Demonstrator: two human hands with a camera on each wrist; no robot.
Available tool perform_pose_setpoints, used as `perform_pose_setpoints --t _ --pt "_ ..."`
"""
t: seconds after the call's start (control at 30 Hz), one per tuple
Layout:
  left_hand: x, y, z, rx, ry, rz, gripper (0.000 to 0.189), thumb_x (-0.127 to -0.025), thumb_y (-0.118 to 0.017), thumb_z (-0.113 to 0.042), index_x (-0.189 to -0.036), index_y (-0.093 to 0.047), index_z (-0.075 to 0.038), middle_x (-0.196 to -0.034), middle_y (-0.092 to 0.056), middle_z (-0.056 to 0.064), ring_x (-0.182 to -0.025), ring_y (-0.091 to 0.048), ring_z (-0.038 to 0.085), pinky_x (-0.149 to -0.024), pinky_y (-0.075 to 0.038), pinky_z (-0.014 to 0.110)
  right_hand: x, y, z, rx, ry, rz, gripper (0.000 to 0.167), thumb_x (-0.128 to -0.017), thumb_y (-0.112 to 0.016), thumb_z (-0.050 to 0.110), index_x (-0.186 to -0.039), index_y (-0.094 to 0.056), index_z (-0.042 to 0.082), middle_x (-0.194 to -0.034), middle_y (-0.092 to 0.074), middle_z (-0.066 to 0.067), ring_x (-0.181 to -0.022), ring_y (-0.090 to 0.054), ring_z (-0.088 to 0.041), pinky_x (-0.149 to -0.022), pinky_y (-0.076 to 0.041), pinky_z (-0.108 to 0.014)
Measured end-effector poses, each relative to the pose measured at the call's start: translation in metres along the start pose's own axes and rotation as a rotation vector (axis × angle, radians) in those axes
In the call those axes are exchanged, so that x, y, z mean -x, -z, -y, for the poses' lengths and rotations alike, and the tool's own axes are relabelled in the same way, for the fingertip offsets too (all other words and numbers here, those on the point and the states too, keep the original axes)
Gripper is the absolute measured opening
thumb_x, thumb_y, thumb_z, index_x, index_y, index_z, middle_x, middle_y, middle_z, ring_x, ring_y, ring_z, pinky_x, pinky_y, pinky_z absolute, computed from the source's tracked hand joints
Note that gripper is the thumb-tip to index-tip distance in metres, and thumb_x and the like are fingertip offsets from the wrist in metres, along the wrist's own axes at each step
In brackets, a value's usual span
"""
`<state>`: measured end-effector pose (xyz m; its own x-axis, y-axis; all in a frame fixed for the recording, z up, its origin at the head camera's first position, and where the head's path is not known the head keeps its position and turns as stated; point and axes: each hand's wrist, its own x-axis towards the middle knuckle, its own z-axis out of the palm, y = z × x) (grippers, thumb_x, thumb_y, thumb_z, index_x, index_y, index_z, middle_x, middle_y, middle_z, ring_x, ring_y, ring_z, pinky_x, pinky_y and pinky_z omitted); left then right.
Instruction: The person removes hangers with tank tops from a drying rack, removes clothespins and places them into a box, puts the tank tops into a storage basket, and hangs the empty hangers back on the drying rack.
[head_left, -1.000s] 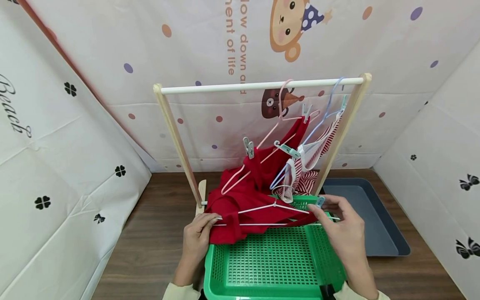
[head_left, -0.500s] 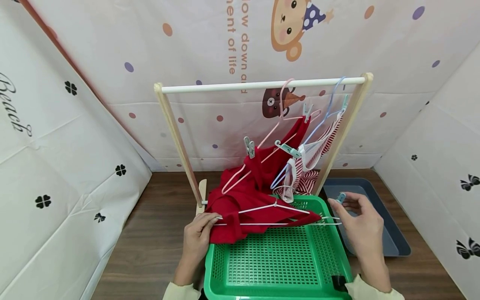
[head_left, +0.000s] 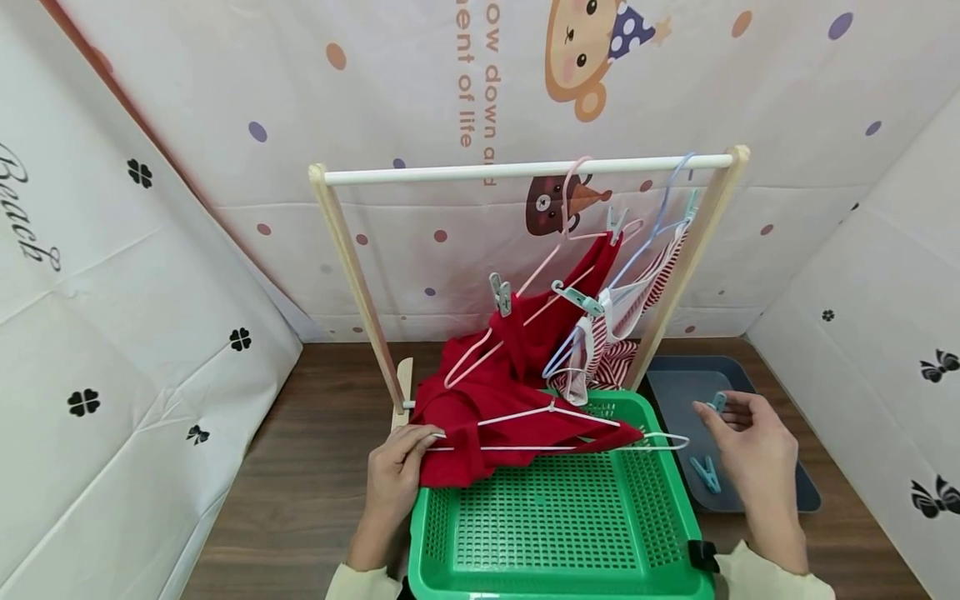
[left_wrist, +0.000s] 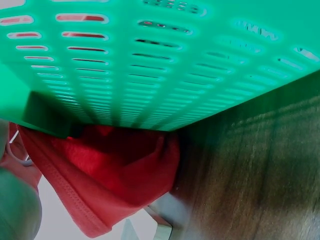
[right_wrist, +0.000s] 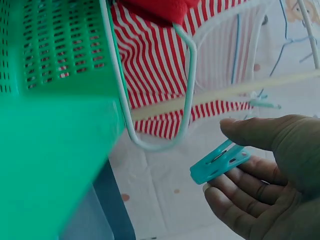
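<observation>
Head view, looking down on a brown table (head_left: pixel 300 467) with a green basket (head_left: pixel 570 581) at near centre. At the basket's far left corner, the left hand (head_left: pixel 393 462), thumb and fingers pinching the left end of a white hanger (head_left: pixel 525 449). Looped around that hanger and lying across the far part of the basket: red cloth (head_left: pixel 459 417). Right end of the hanger bare of cloth, sticking out over the basket's right rim.

To the right, above a dark tray (head_left: pixel 678 387), the right hand (head_left: pixel 757 450), thumb and fingers pinching a small blue clip (head_left: pixel 717 402), well clear of the cloth. In the right wrist view, thumb on one side of the clip, other fingers curved beneath, slightly apart. Lying on the tray, just beside the right wrist: a second clip (head_left: pixel 706 475).

Behind the basket, a rack (head_left: pixel 450 175) with wooden posts and a white bar. Hooked on the bar: a pink hanger (head_left: pixel 542 268), with more red cloth fastened by grey clips (head_left: pixel 500 294), and a blue hanger (head_left: pixel 663 204) near the right post, bearing a red-and-white striped garment (head_left: pixel 615 362). Impossible to tell whether one red piece or two. All around, pale printed sheets (head_left: pixel 420 108).
</observation>
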<state>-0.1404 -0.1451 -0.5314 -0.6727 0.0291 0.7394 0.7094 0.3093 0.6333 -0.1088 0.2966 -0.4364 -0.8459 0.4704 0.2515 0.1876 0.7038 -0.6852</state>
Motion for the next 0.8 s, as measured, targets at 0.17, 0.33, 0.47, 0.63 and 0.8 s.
perform_pose_setpoints --t 0.17,0.33,0.47,0.63,0.8 --pt "0.000 0.000 0.000 0.002 -0.006 -0.003 0.018 -0.095 -0.073 0.007 -0.106 -0.081 -0.004 -0.099 -0.078 0.010 -0.090 -0.071 0.033 -0.093 -0.053 0.018 -0.007 0.005 -0.012 0.046 -0.049 -0.001 0.050 -0.100 -0.078 0.024 -0.132 -0.060 -0.010 -0.114 -0.068 -0.029 -0.086 -0.061 -0.007 -0.060 -0.035 -0.006" --pt "0.000 0.000 -0.001 -0.007 0.005 0.001 0.018 -0.095 -0.073 0.008 -0.105 -0.081 -0.005 -0.099 -0.078 0.009 -0.090 -0.072 0.032 -0.094 -0.053 0.018 -0.013 0.008 -0.026 0.079 -0.108 0.031 0.053 -0.102 -0.074 0.025 -0.135 -0.056 -0.013 -0.118 -0.065 -0.032 -0.105 -0.064 -0.041 -0.058 -0.034 -0.009" --pt "0.000 0.000 -0.002 -0.006 0.002 0.005 0.020 -0.094 -0.073 0.010 -0.105 -0.081 -0.005 -0.099 -0.077 0.010 -0.091 -0.072 0.031 -0.094 -0.053 0.018 -0.015 0.009 -0.035 0.107 -0.143 0.046 0.054 -0.103 -0.074 0.025 -0.134 -0.054 -0.014 -0.117 -0.065 -0.034 -0.106 -0.064 -0.044 -0.059 -0.036 -0.014" --pt "0.001 0.001 -0.002 -0.011 0.002 0.006 0.018 -0.095 -0.073 0.007 -0.106 -0.081 -0.005 -0.099 -0.077 0.010 -0.091 -0.072 0.032 -0.093 -0.053 0.017 -0.016 0.005 -0.046 0.135 -0.183 0.078 0.054 -0.103 -0.073 0.024 -0.132 -0.053 -0.017 -0.115 -0.064 -0.035 -0.104 -0.063 -0.047 -0.061 -0.045 -0.029" --pt "0.001 0.001 -0.003 -0.012 -0.003 0.002 0.019 -0.094 -0.073 0.008 -0.106 -0.081 -0.004 -0.099 -0.078 0.009 -0.090 -0.071 0.031 -0.092 -0.053 0.017 -0.019 0.000 -0.060 0.163 -0.193 0.127 0.055 -0.103 -0.073 0.024 -0.129 -0.051 -0.019 -0.112 -0.063 -0.037 -0.101 -0.062 -0.050 -0.070 -0.052 -0.051"
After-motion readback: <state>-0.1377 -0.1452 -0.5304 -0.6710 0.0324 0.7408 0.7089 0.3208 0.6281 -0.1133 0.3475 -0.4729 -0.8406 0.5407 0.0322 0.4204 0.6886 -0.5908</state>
